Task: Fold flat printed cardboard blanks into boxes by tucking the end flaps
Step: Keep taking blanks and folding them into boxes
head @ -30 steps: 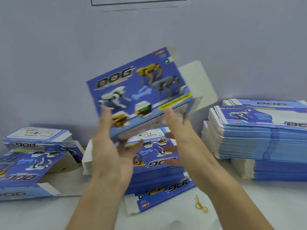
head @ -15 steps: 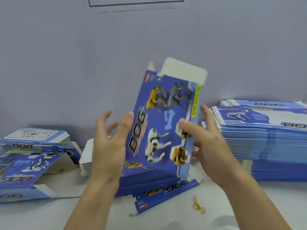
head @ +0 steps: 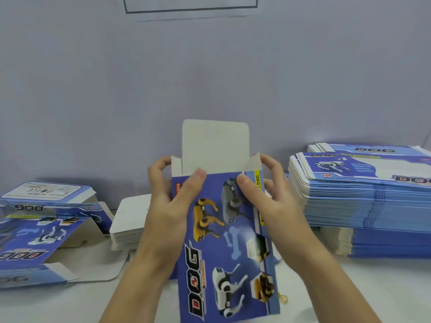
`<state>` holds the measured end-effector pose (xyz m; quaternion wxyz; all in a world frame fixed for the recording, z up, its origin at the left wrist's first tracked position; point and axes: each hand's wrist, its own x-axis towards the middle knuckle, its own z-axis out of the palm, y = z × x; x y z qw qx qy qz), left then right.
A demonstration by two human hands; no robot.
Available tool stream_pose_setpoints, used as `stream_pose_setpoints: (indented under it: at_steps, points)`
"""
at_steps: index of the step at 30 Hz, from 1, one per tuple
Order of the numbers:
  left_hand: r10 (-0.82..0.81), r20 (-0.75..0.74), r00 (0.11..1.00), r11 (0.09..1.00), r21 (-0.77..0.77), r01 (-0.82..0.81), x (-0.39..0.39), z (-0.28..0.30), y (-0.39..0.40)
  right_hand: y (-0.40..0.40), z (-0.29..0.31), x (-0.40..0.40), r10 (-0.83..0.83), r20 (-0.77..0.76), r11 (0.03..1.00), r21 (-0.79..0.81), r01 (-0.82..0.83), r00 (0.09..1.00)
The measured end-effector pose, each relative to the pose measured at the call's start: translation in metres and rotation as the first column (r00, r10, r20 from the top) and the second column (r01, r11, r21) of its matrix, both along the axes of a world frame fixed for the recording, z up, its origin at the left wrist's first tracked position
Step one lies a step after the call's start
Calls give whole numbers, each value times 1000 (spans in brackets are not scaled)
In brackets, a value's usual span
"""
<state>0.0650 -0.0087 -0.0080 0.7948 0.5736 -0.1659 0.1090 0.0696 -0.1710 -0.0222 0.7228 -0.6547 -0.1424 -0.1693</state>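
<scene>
I see both my left hand [head: 170, 206] and right hand [head: 268, 206] gripping the upright box [head: 224, 248], thumbs on front, top flap [head: 215, 145] standing open.

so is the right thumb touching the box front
Touching: in the head view the right hand presses its thumb flat on the printed front of the box.

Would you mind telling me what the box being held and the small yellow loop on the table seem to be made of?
The box looks like thin paperboard: glossy blue print outside, and its raised flap shows a matte, unprinted grey-white inside. The yellow loop, half hidden behind the box, is probably a rubber band, judging by its thin, limp coil; it is too small to be sure.
</scene>
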Motion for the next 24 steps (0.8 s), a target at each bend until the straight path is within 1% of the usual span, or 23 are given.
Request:
stream_pose_setpoints:
  at_steps: [2,3,6,9,12,16,21,24]
  points:
    - [140,50,989,990,-4,-140,1,2,-4,4,-1,0,7,53,1000,18,-8,999]
    - [176,87,980,984,6,-177,1,3,-5,6,-1,-1,-4,87,1000,12,3,996]
    - [240,176,955,965,59,-254,2,3,-6,11,1,-3,22,150,999,22,-26,988]
    - [292,194,937,942,109,-316,4,1,-3,12,4,-5,67,146,997,32,-72,987]
    - [291,184,939,944,103,-313,5,0,0,11,4,-6,80,95,996,35,-84,992]
    - [293,175,940,933,161,-321,5,-4,1,12,0,-7,70,71,997,38,-73,995]
    - [203,48,978,973,106,-207,3,-5,0,11,6,-7,-6,53,997,77,2,999]
    - [93,-11,996,984,151,-90,4,0,5,9,6,-3,-55,20,998,-4,56,998]
